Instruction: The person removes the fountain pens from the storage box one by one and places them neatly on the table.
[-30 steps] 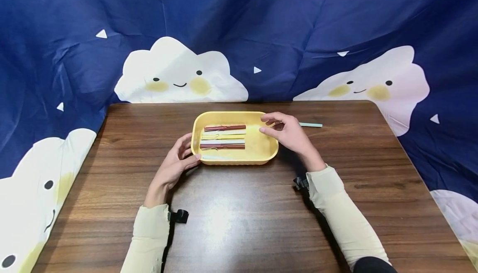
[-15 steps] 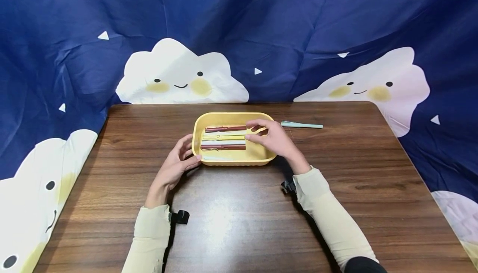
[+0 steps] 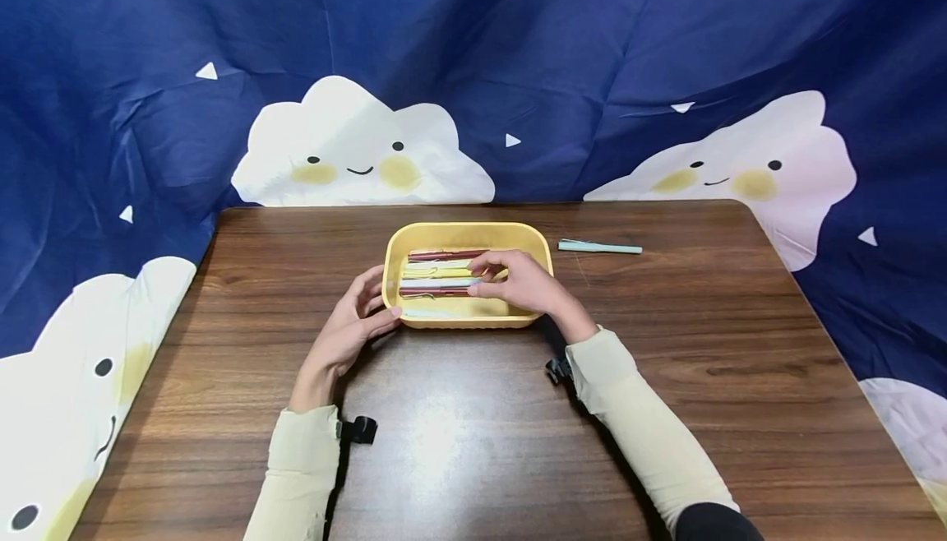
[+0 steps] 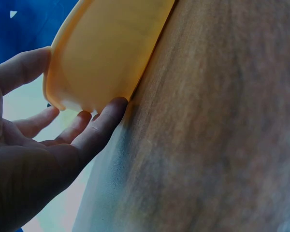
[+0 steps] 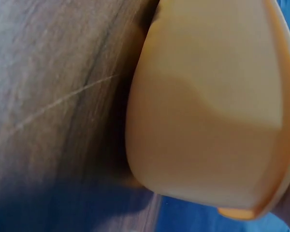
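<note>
A yellow plastic basket [image 3: 473, 322] sits on the wooden table, with several pens lying side by side inside. Among them are a dark red pen [image 3: 444, 256], a yellow pen [image 3: 425, 273] and a second dark red pen [image 3: 432, 292]; a pale pen [image 3: 425, 312] lies apart near the front wall. My left hand [image 3: 348, 323] holds the basket's left end, thumb at the front corner and fingers along the outer wall [image 4: 106, 53]. My right hand [image 3: 521, 282] reaches in over the right wall, fingertips apart over the right ends of the pens, partly covering them.
A mint-green pen [image 3: 601, 247] lies on the table [image 3: 710, 344] to the right of the basket. Behind the table's far edge hangs a blue cloth [image 3: 547, 72] printed with white clouds. In the right wrist view, the basket's outer wall [image 5: 208, 106] fills much of the picture.
My right hand has moved left and slightly nearer, from the basket's right end to over the pens, uncovering the mint-green pen. My left hand keeps its place on the basket.
</note>
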`<state>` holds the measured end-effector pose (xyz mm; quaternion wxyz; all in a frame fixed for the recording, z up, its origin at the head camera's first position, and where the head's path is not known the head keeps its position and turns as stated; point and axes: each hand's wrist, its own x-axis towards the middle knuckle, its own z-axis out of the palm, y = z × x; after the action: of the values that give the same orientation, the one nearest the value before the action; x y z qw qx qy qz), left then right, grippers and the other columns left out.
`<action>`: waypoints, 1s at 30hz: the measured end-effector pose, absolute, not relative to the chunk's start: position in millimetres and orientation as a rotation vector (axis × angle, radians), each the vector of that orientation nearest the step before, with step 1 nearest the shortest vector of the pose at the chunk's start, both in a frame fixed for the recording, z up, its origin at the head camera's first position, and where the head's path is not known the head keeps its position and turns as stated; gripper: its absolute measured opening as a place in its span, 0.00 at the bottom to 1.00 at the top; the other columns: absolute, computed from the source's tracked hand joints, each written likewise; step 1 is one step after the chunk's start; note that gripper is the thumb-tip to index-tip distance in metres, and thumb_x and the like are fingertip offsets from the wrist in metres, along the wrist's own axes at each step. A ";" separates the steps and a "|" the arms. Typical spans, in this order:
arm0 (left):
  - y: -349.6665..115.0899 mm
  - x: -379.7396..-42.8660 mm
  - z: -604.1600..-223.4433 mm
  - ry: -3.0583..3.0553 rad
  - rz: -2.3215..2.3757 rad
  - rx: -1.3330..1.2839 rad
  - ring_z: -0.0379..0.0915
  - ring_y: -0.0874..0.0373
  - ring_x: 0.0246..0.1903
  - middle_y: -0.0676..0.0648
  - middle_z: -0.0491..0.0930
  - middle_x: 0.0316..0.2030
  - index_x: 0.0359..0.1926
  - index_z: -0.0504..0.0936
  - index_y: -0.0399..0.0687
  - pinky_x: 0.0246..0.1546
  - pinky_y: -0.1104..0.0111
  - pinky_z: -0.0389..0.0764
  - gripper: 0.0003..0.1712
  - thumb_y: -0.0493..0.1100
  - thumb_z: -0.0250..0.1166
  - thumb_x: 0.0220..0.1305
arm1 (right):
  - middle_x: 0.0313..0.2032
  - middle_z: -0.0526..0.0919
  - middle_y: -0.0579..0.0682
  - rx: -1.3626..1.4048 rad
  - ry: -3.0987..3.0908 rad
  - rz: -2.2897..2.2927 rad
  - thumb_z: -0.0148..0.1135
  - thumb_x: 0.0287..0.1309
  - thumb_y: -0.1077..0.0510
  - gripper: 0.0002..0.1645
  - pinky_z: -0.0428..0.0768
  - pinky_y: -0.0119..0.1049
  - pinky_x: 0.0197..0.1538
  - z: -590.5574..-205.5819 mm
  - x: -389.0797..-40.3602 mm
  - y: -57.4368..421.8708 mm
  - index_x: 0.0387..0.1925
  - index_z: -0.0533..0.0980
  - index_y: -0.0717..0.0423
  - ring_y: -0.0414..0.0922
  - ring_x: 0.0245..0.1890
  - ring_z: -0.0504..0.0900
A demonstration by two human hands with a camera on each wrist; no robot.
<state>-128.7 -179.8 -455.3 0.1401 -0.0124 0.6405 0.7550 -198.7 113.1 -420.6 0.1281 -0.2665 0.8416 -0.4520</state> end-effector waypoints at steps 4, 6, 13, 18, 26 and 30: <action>-180.1 -129.0 -455.2 1.845 2.182 -0.033 0.59 0.41 0.68 0.35 0.58 0.72 0.79 0.51 0.46 0.51 0.64 0.82 0.47 0.26 0.64 0.65 | 0.39 0.86 0.52 -0.784 2.407 -1.205 0.74 0.59 0.58 0.18 0.81 0.38 0.47 -422.5 -200.7 110.2 0.48 0.84 0.63 0.43 0.39 0.82; -179.9 -129.2 -455.0 1.846 2.182 -0.031 0.59 0.41 0.68 0.35 0.58 0.72 0.79 0.52 0.46 0.52 0.64 0.82 0.47 0.26 0.64 0.65 | 0.40 0.87 0.52 -0.793 2.372 -1.168 0.74 0.59 0.58 0.16 0.82 0.37 0.47 -423.7 -201.5 108.8 0.47 0.84 0.63 0.43 0.38 0.82; -180.0 -129.1 -454.8 1.854 2.177 -0.027 0.60 0.41 0.68 0.34 0.58 0.72 0.78 0.52 0.45 0.52 0.63 0.82 0.46 0.26 0.64 0.65 | 0.40 0.88 0.52 -0.769 2.275 -1.165 0.74 0.58 0.61 0.16 0.83 0.34 0.44 -427.8 -205.3 107.8 0.47 0.85 0.64 0.43 0.38 0.85; -179.7 -128.7 -454.8 1.850 2.178 -0.030 0.60 0.41 0.67 0.34 0.58 0.71 0.78 0.52 0.46 0.51 0.64 0.83 0.46 0.26 0.64 0.65 | 0.39 0.88 0.52 -0.792 2.207 -1.207 0.74 0.58 0.63 0.15 0.83 0.35 0.41 -429.5 -207.1 109.5 0.46 0.85 0.66 0.44 0.37 0.86; -179.9 -128.4 -454.4 1.850 2.182 -0.032 0.60 0.41 0.68 0.34 0.58 0.72 0.78 0.52 0.46 0.53 0.62 0.82 0.47 0.26 0.64 0.65 | 0.37 0.90 0.50 -0.972 2.178 -1.076 0.70 0.60 0.68 0.08 0.84 0.32 0.46 -431.6 -207.7 108.1 0.42 0.87 0.64 0.41 0.38 0.87; -179.3 -128.9 -454.0 1.844 2.184 -0.032 0.60 0.40 0.68 0.34 0.58 0.72 0.79 0.52 0.46 0.53 0.61 0.82 0.47 0.26 0.64 0.65 | 0.37 0.90 0.49 -1.016 2.212 -0.984 0.70 0.61 0.67 0.06 0.84 0.30 0.45 -433.1 -209.3 106.6 0.40 0.88 0.60 0.39 0.37 0.87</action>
<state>-128.9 -179.3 -454.0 0.1408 -0.0112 0.6387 0.7564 -209.3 106.6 -433.1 0.2551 -0.3742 0.8146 -0.3623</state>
